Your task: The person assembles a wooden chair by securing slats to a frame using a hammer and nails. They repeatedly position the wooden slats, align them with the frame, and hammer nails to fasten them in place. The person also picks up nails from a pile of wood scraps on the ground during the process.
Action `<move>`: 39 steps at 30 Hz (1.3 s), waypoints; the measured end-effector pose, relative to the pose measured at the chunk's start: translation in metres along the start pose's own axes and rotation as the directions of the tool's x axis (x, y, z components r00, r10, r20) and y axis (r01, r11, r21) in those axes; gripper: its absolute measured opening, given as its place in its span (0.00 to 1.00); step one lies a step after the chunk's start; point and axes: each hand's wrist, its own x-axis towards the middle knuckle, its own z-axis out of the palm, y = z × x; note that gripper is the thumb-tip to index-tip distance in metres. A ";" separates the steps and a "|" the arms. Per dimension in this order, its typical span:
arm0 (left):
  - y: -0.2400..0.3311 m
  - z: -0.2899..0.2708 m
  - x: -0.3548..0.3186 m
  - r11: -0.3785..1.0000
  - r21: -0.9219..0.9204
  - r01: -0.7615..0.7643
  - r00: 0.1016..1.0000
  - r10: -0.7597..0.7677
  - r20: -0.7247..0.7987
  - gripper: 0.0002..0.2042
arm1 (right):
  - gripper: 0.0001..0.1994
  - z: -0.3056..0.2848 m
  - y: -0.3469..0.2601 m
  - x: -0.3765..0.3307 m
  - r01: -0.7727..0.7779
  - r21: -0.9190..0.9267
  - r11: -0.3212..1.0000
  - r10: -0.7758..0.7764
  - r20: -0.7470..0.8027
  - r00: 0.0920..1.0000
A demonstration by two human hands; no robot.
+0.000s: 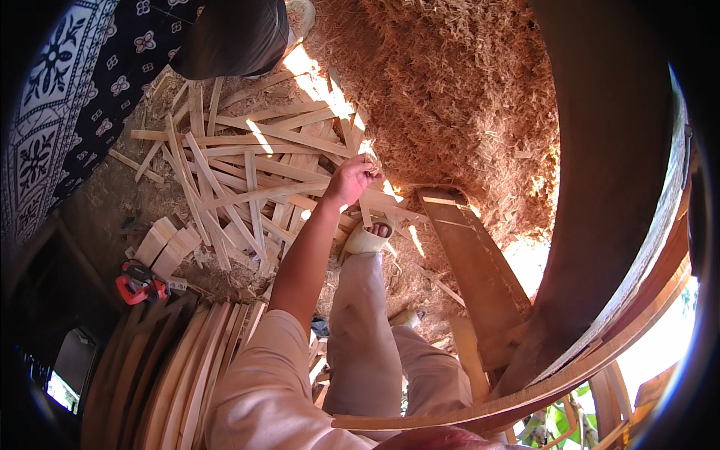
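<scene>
I see the left hand (pixel 354 180) reaching over the right-hand edge of the heap of wooden strips (pixel 251 174) on the ground, its fingers bunched; I cannot tell whether they grip anything; the right hand is out of my view; a sandalled foot (pixel 367 240) stands just below the left hand, brown shavings (pixel 450 97) spread beyond it, and a wide board (pixel 480 262) slants to its right; a red-and-black tool (pixel 139 283) lies beside pale wooden blocks (pixel 166 246).
</scene>
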 end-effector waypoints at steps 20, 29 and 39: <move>0.007 0.001 -0.011 0.998 -0.025 0.061 0.996 -0.063 -0.067 0.16 | 0.32 -0.004 -0.001 0.003 0.021 0.032 0.999 -0.021 0.021 1.000; 0.023 0.001 -0.024 0.583 0.711 0.394 0.896 -0.071 -0.439 0.18 | 0.31 -0.010 -0.006 0.004 0.028 0.055 0.998 -0.030 0.031 0.999; 0.051 -0.006 -0.180 0.607 0.689 0.395 0.883 -0.044 -0.467 0.16 | 0.26 -0.034 -0.025 0.005 0.074 0.080 0.994 -0.075 0.012 0.997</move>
